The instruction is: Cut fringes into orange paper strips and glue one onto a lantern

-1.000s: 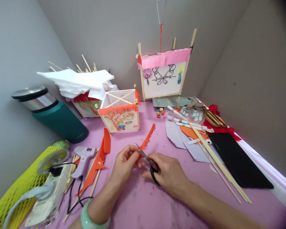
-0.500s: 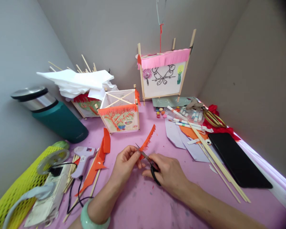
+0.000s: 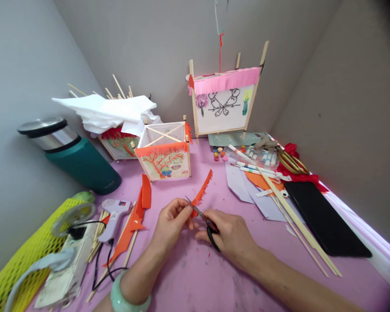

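My left hand (image 3: 170, 223) pinches the near end of a fringed orange paper strip (image 3: 202, 189), which sticks up and away from me over the pink table (image 3: 198, 277). My right hand (image 3: 230, 236) is closed round the black handles of small scissors (image 3: 203, 219), whose blades reach into the strip's lower edge beside my left fingertips. A green bangle (image 3: 130, 294) sits on my left wrist.
Paper lanterns stand behind: an orange-fringed one (image 3: 164, 156) and a pink-fringed hanging one (image 3: 224, 99). A glue gun (image 3: 113, 212), orange scraps (image 3: 133, 219) and a green bin (image 3: 74, 156) lie left. Wooden sticks (image 3: 295, 221), markers (image 3: 251, 167) and a black tablet (image 3: 325, 219) lie right.
The hands, scissors and strip have stayed in nearly the same place; only small shifts of the blades and strip show. The view has shifted down a little.
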{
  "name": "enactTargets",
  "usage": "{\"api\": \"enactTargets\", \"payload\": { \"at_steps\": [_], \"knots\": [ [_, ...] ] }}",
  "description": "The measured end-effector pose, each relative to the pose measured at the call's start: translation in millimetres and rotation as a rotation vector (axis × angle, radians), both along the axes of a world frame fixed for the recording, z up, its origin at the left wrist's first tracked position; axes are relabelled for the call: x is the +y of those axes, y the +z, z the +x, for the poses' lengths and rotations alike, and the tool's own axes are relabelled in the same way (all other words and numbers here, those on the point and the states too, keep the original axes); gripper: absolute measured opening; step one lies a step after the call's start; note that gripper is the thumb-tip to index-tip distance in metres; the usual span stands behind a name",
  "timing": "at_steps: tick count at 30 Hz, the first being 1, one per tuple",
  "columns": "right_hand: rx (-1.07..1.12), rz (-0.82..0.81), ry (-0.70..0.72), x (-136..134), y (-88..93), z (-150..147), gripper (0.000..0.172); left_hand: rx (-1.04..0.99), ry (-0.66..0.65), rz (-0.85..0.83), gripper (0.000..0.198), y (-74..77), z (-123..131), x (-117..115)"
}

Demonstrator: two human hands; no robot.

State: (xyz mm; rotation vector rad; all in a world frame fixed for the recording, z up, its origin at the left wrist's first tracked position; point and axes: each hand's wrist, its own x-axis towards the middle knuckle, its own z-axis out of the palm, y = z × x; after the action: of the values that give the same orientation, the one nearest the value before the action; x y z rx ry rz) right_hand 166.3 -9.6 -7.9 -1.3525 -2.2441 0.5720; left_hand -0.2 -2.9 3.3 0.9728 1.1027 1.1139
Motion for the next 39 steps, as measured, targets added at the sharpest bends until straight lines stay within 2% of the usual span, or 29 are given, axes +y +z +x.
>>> {"api": "enactTargets", "payload": {
  "at_steps": [29, 39],
  "knots": [
    [0.030, 0.030, 0.003, 1.3, -0.8, 0.7, 0.034, -0.065, 0.117, 0.068, 0.018, -1.6, -1.2, 2.0],
    [0.029, 0.014, 0.010, 1.3, 0.6, 0.2, 0.033, -0.071, 0.084, 0.075, 0.015, -5.1, -1.8, 1.8]
  ]
}}
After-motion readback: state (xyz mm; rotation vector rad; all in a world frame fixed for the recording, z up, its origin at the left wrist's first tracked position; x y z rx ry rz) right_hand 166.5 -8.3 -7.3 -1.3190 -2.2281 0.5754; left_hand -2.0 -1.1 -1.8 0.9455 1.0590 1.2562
